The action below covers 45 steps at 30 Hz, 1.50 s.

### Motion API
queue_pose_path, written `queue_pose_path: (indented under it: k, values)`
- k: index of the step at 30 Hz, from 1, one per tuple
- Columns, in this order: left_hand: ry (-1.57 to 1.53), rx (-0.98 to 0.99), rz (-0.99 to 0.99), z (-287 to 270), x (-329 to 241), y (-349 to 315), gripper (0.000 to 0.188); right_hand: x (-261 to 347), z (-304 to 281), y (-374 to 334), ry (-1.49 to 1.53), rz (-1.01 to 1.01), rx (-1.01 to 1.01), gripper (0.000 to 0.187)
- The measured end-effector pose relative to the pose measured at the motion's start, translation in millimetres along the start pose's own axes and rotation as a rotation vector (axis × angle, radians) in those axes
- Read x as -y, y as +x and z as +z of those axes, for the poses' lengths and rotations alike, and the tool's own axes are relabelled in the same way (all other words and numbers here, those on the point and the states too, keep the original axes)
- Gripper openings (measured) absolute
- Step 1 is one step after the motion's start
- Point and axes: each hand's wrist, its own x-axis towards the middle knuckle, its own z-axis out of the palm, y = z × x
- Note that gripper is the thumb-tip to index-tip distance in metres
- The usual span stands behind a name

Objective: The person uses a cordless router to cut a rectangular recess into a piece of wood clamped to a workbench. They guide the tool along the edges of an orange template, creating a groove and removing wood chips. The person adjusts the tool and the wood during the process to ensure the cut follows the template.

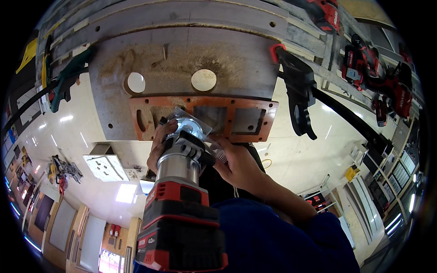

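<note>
Nearest to me is the battery pack (180, 243), red and black, fixed to the back end of a cordless router (178, 168) with a silver body. Beside it is the person's blue sleeve (327, 232). The router is upended over the work, its base on the left part of an orange template (231, 116), a lit patch glowing behind a clear plastic guard (202, 122).

The left hand (159, 144) has its fingers curled about the left side of the router's base, a holding grip, partly hidden by the tool. The right hand (239, 164) is at the other side of the base, thumb and fingers a little apart around a ribbed piece (221, 156); I cannot tell how firm that grip is.

The template, with its cut-out windows, lies along the near part of a grey board (255, 59). Beyond it, sawdust (221, 59) is strewn around two round holes. A green clamp (70, 77) stands at the board's left, a black one with a red tip (296, 88) at its right. Farther off is the slatted worktop (209, 17), with red-and-black power tools (364, 63) over at the right.
</note>
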Motion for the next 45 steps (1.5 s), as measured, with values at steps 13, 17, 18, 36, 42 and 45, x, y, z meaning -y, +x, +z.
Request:
queue_pose_path:
  k: [13,17,18,36,42,45]
  values:
    - [0.033,0.033,0.017,-1,-4,3,0.072,-1,4,-1,0.011,-0.006,-0.032,0.046]
    - [0.038,0.038,0.029,-1,-4,4,0.073,4,2,-1,0.046,0.014,-0.027,0.045]
    - [0.04,0.04,0.033,-1,-5,4,0.073,4,2,-2,0.047,0.005,-0.038,0.045]
    - [0.07,0.06,0.095,0,-12,6,0.079,-4,9,-4,0.044,-0.032,-0.056,0.033]
    - [0.08,0.064,0.121,0,-13,6,0.081,0,7,-4,0.062,-0.029,-0.057,0.032]
    - [0.087,0.065,0.137,1,-14,6,0.082,-2,8,-4,0.043,-0.031,-0.039,0.03]
